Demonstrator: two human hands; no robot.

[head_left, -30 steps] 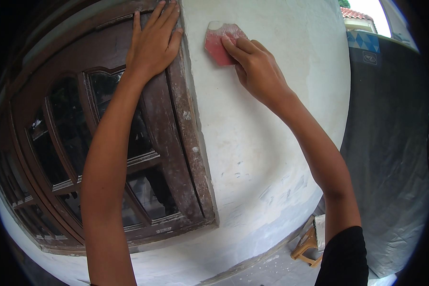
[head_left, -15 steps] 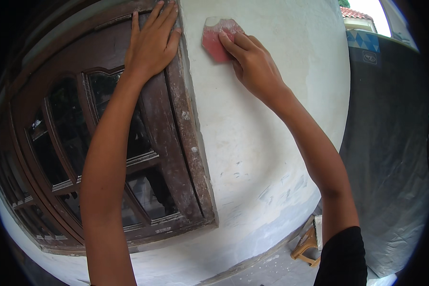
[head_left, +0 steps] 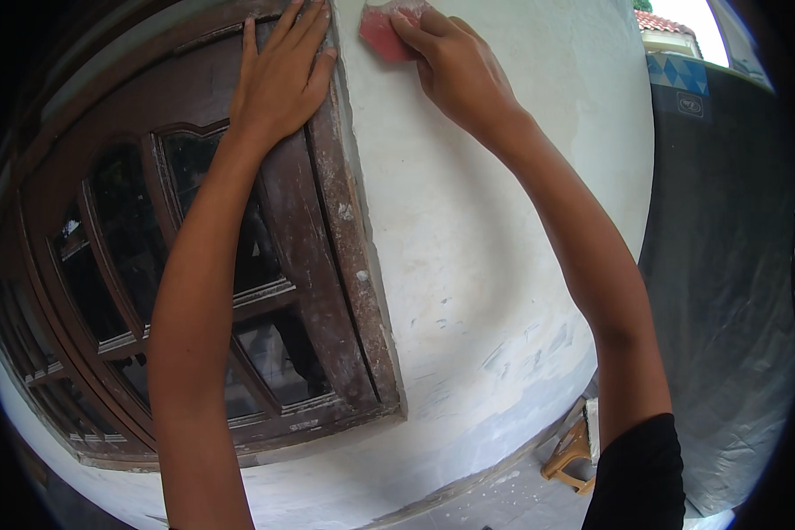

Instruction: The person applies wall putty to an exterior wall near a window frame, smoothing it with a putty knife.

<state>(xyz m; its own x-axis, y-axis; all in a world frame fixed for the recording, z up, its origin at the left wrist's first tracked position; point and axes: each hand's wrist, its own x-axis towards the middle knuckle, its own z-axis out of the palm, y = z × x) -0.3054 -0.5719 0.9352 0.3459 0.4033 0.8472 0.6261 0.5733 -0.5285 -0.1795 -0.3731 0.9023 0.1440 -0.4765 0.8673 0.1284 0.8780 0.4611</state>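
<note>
A curved-looking, off-white plastered wall filled the middle, with grey-blue smears low down (plus a soft arm shadow). Left of it sat a dark brown wooden window with glass panes, its frame scuffed and spotted pale. Far right, a wrinkled black plastic-looking sheet hung tall, with a blue-and-white triangle band near its top. Grey floor, speckled white, showed at bottom.

Left hand: empty, flat, back toward camera, fingers spread fairly wide, resting on the window's upper right woodwork near the wall edge. Right hand: up on the wall side, closed narrow in a pinch on the scraper. A black fabric sleeve covered the right upper arm.

Small tan stool stood on the floor at lower right, partly hidden by the arm. Red tiled roof peeked in, top right. Flat, angular, pinkish-red scraper, whitish along its top: at the wall's upper part, just right of the window frame; exact contact unclear.
</note>
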